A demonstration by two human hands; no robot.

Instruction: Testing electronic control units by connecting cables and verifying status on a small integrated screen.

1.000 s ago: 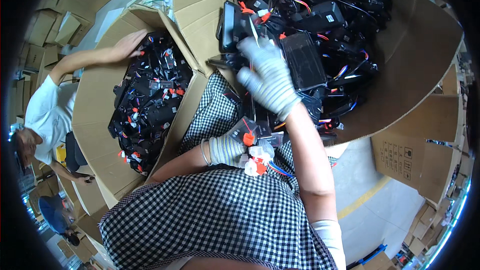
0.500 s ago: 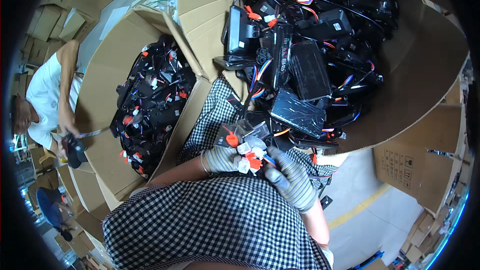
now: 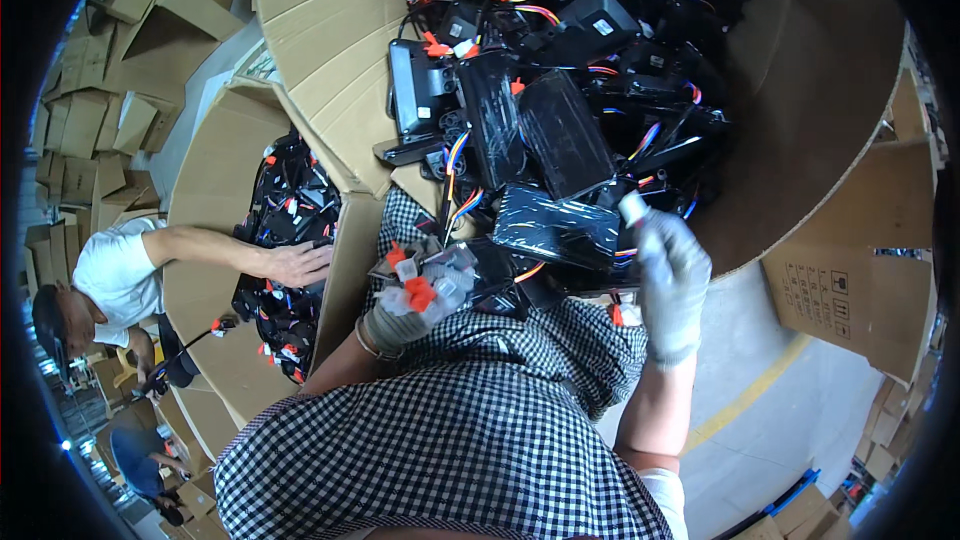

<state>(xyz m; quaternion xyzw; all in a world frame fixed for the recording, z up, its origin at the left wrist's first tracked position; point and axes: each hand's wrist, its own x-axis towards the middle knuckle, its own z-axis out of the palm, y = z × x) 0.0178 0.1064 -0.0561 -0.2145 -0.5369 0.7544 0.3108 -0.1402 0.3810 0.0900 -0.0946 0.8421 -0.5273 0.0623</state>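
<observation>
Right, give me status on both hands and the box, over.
Left hand gripping bundle of orange and white connectors. Right hand on wrapped black module at cardboard box edge. Tangled wires crowd it.

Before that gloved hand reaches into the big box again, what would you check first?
1. Left hand has firm hold of the bundle of orange and white plastic connectors: ok, fingers wrap it.
2. Right hand free to grasp: cannot tell, something small and white shows at its fingertips.
3. Black plastic-wrapped flat module within reach: ok, beside the right hand.
4. Coloured wires free of tangles: not ok, they cross between modules.
5. The other person's bare hand out of the way: ok, it rests in the neighbouring cardboard box.
</observation>
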